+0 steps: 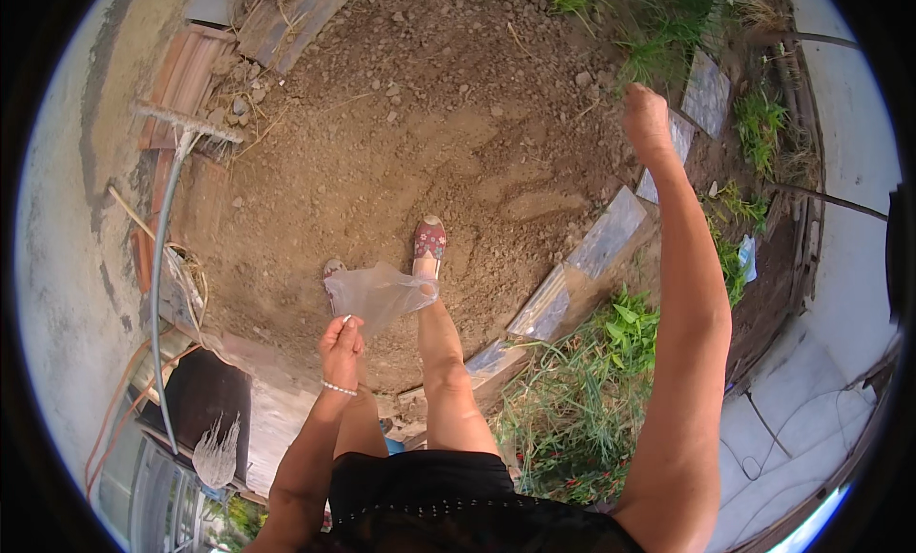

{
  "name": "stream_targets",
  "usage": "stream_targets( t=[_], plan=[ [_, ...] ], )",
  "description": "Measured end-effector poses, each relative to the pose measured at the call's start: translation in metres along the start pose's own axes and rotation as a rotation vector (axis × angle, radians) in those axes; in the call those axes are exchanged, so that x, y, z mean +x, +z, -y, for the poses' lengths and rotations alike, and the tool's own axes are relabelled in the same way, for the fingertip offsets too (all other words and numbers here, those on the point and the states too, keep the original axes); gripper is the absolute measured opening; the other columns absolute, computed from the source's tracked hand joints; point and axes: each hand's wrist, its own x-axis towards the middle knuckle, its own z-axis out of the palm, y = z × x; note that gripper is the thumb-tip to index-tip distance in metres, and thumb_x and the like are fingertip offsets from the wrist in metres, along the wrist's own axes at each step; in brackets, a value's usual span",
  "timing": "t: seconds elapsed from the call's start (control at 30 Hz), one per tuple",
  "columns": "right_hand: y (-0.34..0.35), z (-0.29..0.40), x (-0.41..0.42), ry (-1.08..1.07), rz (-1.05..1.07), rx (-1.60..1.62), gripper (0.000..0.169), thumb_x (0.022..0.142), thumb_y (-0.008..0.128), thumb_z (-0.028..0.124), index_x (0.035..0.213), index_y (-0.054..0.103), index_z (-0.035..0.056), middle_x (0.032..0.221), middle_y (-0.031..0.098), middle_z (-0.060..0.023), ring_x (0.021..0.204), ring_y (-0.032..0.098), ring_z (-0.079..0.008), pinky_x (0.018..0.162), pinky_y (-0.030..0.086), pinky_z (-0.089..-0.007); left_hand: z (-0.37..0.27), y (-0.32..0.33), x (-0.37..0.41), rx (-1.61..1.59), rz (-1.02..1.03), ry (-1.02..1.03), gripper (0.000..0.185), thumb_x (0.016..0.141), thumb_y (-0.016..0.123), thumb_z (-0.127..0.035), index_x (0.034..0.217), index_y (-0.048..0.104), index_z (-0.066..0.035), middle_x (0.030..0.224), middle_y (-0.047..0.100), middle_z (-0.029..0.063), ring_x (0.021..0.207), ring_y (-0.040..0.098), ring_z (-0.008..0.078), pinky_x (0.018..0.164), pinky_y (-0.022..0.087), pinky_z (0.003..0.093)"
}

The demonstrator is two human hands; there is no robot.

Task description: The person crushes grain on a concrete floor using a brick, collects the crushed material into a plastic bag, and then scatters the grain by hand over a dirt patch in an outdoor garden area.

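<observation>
My left hand [339, 345], with a beaded bracelet at the wrist, grips a clear plastic bag [383, 292]. The bag hangs out in front of my legs and partly covers my left shoe [333, 268]. Far out to the right, my right arm is stretched forward. My right hand [646, 118] is closed in a fist above the border of marbled tiles [608, 231], close to some grass. Whether anything is inside the fist is hidden. Below lies loose brown soil [458, 138], where my floral right shoe [430, 239] stands.
A rake [189, 120] with a long grey handle leans at the left wall, beside stacked clay roof tiles [187, 70]. Green plants [580, 388] grow right of my legs, outside the tile border. Thin rods [826, 199] jut out near the white wall at right.
</observation>
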Motion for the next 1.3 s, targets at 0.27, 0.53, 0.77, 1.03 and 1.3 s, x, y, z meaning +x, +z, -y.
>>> stream_targets(
  t=[0.27,0.53,0.77,1.03,1.3],
  plan=[
    [-0.03,0.107,0.105,-0.19,-0.264,0.164,0.023,0.073,0.052,0.004,0.094,0.06,0.0054,0.087,0.061,-0.0175,0.084,0.057,-0.0354,0.072,0.047,-0.038,0.007,0.0,-0.009,-0.058,-0.067,-0.009,0.014,0.087,0.051,-0.017,0.082,0.055,-0.005,0.053,0.037,-0.0051,0.048,0.031,0.0035,0.044,0.025,0.0194],
    [-0.055,0.188,0.156,-0.256,-0.312,0.17,0.016,0.073,0.055,0.01,0.086,0.061,0.003,0.081,0.06,-0.0199,0.079,0.057,-0.0367,0.07,0.046,-0.0404,0.024,-0.014,-0.018,-0.209,-0.141,-0.073,0.011,0.087,0.051,-0.015,0.081,0.056,-0.007,0.054,0.037,-0.0059,0.047,0.031,0.0033,0.044,0.025,0.019],
    [-0.042,0.198,0.179,0.04,-0.138,0.446,0.026,0.083,0.048,0.006,0.106,0.058,0.0024,0.087,0.063,-0.0121,0.082,0.062,-0.0211,0.073,0.05,-0.0307,0.036,-0.028,-0.015,-0.281,-0.165,-0.059,0.011,0.087,0.051,-0.013,0.082,0.055,-0.004,0.055,0.038,-0.0049,0.046,0.031,0.0031,0.043,0.025,0.0191],
    [-0.017,0.308,0.162,0.015,0.2,0.633,0.026,0.088,0.047,0.013,0.106,0.052,-0.0055,0.076,0.06,-0.012,0.062,0.061,-0.0171,0.056,0.054,-0.0291,0.026,-0.035,-0.015,-0.38,-0.206,-0.097,0.013,0.088,0.051,-0.014,0.082,0.055,-0.003,0.058,0.041,-0.0042,0.047,0.032,0.004,0.043,0.026,0.0193],
    [0.035,0.398,0.139,-0.328,0.143,0.408,0.023,0.083,0.049,0.011,0.098,0.059,-0.0028,0.08,0.063,-0.0145,0.073,0.061,-0.0202,0.069,0.048,-0.0294,0.044,-0.07,-0.013,-0.441,-0.21,-0.078,0.013,0.088,0.051,-0.013,0.082,0.055,-0.002,0.055,0.039,-0.0039,0.047,0.033,0.0042,0.043,0.027,0.0193]
  ],
)
